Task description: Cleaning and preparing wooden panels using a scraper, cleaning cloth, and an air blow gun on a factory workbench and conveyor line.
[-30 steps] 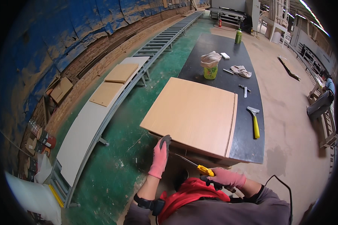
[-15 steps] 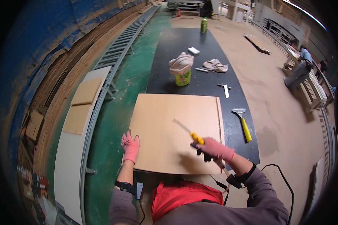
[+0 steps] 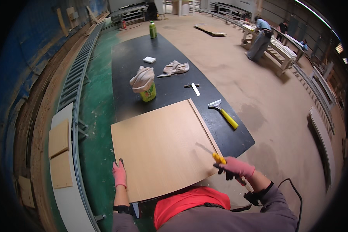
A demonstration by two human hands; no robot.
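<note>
A light wood-grain panel (image 3: 158, 150) lies flat on the dark tabletop, with a narrow groove or strip along its right edge. My left hand (image 3: 119, 174), in a pink glove with dark fingertips, grips the panel's near left edge; some of its fingers are hidden at the side. Over the panel's near right corner, my right hand (image 3: 237, 168), gloved likewise, is closed round a yellow air blow gun (image 3: 219, 158). Its thin nozzle points up and left above the panel and looks blurred. A hose runs from its grip toward my forearm.
Upon the dark table (image 3: 131, 48) are a yellow-handled scraper (image 3: 229, 118), a white-bladed tool (image 3: 195, 89), a green tub (image 3: 148, 94) topped by a cloth, a rag (image 3: 176, 67) and a green bottle (image 3: 153, 30). A roller conveyor (image 3: 78, 63) runs at left. A person (image 3: 260, 36) works far right.
The view has turned to the right, so table and panel appear tilted. My right hand has moved with the blow gun toward the panel's right edge. My left hand stays at the left edge.
</note>
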